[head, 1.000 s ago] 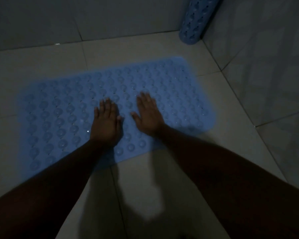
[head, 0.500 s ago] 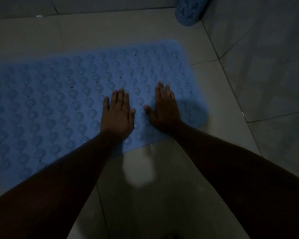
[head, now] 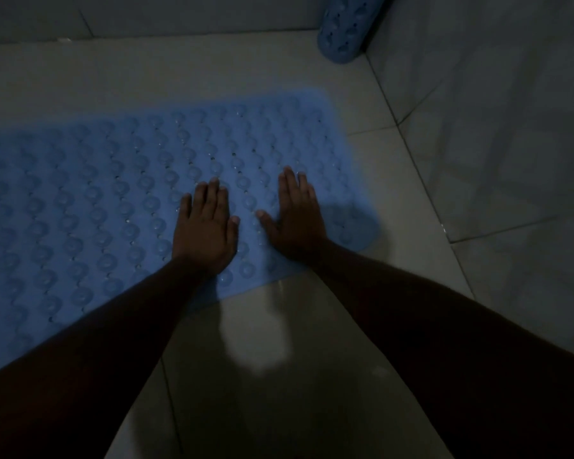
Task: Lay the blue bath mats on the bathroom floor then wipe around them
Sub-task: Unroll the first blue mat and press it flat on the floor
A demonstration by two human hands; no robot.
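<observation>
A blue bath mat [head: 120,193] with rows of round bumps lies flat on the pale tiled floor [head: 262,392] and runs off the left edge of the view. My left hand [head: 206,226] presses flat on its near right part, fingers straight and together. My right hand [head: 297,217] lies flat beside it, close to the mat's right end, thumb spread out. A second blue mat [head: 343,34] stands rolled up in the far right corner against the wall.
A tiled wall [head: 494,127] rises along the right side and another along the back. The room is dim. A bright patch of light falls on the floor tile between my forearms.
Both hands have slid to the right along the mat, toward its right end, still pressing flat. The view shifted with them, so the mat's left end left the frame.
</observation>
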